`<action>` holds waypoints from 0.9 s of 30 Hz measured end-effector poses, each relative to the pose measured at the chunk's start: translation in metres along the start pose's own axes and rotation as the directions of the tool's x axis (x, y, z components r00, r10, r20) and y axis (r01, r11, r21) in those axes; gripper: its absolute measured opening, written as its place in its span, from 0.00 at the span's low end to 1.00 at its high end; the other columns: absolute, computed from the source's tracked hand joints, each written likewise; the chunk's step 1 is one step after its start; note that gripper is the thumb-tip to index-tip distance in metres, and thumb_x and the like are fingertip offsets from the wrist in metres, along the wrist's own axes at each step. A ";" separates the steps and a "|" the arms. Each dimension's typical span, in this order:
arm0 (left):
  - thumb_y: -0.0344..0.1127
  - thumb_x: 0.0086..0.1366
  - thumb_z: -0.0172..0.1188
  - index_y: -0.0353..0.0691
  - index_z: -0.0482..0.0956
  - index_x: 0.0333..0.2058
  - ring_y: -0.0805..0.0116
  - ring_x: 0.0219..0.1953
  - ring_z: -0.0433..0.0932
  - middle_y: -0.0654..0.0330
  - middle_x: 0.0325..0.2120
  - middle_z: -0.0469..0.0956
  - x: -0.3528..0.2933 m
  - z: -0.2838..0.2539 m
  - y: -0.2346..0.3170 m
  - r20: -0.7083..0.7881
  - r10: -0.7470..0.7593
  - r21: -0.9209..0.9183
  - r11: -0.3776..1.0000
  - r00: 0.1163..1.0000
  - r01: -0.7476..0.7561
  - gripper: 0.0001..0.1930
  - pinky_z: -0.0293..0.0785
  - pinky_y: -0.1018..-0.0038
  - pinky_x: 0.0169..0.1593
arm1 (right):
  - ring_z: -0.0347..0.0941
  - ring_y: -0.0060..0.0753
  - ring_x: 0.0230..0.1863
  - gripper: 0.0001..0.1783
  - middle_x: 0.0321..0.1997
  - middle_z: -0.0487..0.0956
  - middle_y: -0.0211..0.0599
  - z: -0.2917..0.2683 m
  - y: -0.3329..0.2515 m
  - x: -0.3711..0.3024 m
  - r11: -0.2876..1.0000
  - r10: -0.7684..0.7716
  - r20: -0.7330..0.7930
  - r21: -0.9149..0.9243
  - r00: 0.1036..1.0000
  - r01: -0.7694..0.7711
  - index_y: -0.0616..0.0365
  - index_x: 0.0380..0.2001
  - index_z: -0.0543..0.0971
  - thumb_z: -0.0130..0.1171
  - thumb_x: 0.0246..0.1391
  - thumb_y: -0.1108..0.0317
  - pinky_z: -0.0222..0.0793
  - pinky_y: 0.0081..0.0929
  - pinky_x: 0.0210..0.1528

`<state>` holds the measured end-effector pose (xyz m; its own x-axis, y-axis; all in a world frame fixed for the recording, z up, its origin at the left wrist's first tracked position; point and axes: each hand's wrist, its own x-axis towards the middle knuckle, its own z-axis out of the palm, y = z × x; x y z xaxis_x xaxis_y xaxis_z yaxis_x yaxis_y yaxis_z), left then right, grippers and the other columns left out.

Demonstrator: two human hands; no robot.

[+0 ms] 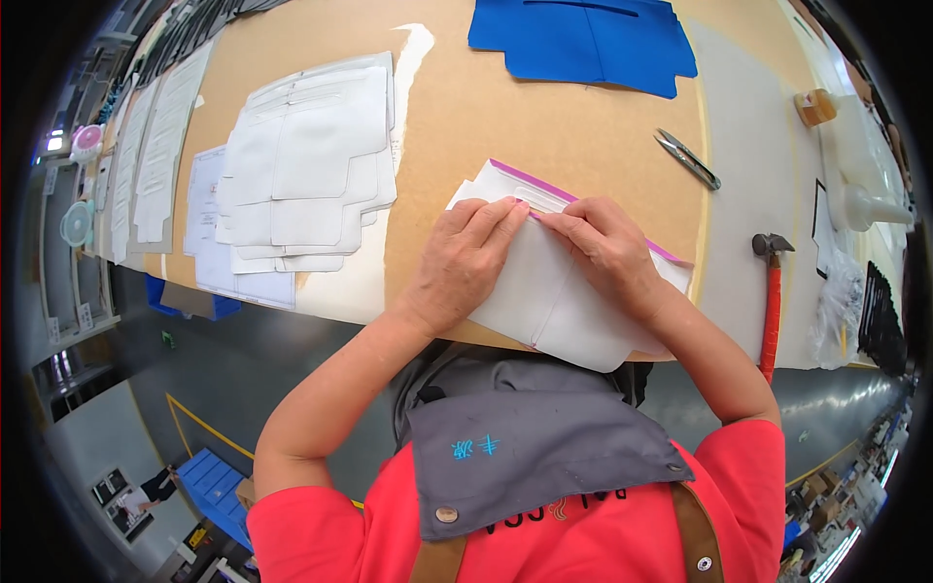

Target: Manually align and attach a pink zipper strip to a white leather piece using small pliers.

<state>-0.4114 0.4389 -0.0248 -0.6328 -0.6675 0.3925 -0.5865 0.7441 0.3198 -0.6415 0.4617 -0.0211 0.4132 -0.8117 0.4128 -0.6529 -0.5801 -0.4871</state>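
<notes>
ok so white panel point(573, 301) is mid-frame on the tabletop point(622, 131), lower part seemingly hanging off the near edge. Its purple strip point(533, 180) slants from upper L to lower R, w/ a long slot about parallel just below it. Left hand point(462, 257) & right hand point(607, 251) meet right under that slot, so slot = just up from the fingertips. RH is nearer the strip, knuckles overlapping it; LH sits off to the panel's left. Fingers on both are narrow, tips nearly touching, afaict pinching the panel by a small purple bit.

Containers: amber jar point(814, 107) upper R, can't tell how full. Clear plastic bag point(838, 325) far R, contents unclear. Blue bin point(225, 305) under the tabletop at left, insides n/a from here. Also snips point(688, 158) upper R, hammer point(773, 301) below.
</notes>
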 end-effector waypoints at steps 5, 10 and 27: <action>0.23 0.55 0.61 0.42 0.80 0.56 0.60 0.46 0.75 0.61 0.51 0.76 -0.001 -0.002 0.001 0.027 0.011 0.000 1.000 1.000 -0.011 0.26 0.73 0.66 0.53 | 0.74 0.37 0.40 0.23 0.39 0.78 0.36 -0.004 0.004 -0.003 0.998 -0.047 0.039 -0.028 0.998 0.048 0.62 0.50 0.82 0.62 0.46 0.80 0.76 0.32 0.42; 0.24 0.56 0.60 0.44 0.80 0.56 0.60 0.47 0.74 0.61 0.52 0.75 -0.003 -0.002 0.001 0.040 0.005 0.011 1.000 0.999 -0.006 0.26 0.73 0.65 0.54 | 0.74 0.38 0.38 0.21 0.39 0.78 0.37 -0.011 -0.001 0.001 0.986 -0.092 0.103 -0.131 0.990 0.106 0.61 0.48 0.82 0.64 0.48 0.78 0.76 0.33 0.40; 0.27 0.60 0.56 0.43 0.79 0.57 0.60 0.51 0.74 0.61 0.53 0.75 0.000 -0.009 0.002 0.092 0.035 0.020 0.999 0.995 -0.037 0.25 0.71 0.65 0.55 | 0.77 0.38 0.38 0.12 0.37 0.80 0.36 -0.018 -0.005 -0.007 0.957 0.251 0.065 0.134 0.966 -0.257 0.56 0.43 0.85 0.67 0.54 0.76 0.74 0.32 0.39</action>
<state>-0.4082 0.4409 -0.0166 -0.6967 -0.6410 0.3220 -0.5728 0.7674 0.2882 -0.6524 0.4720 -0.0079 0.2767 -0.9338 0.2268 -0.6461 -0.3555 -0.6754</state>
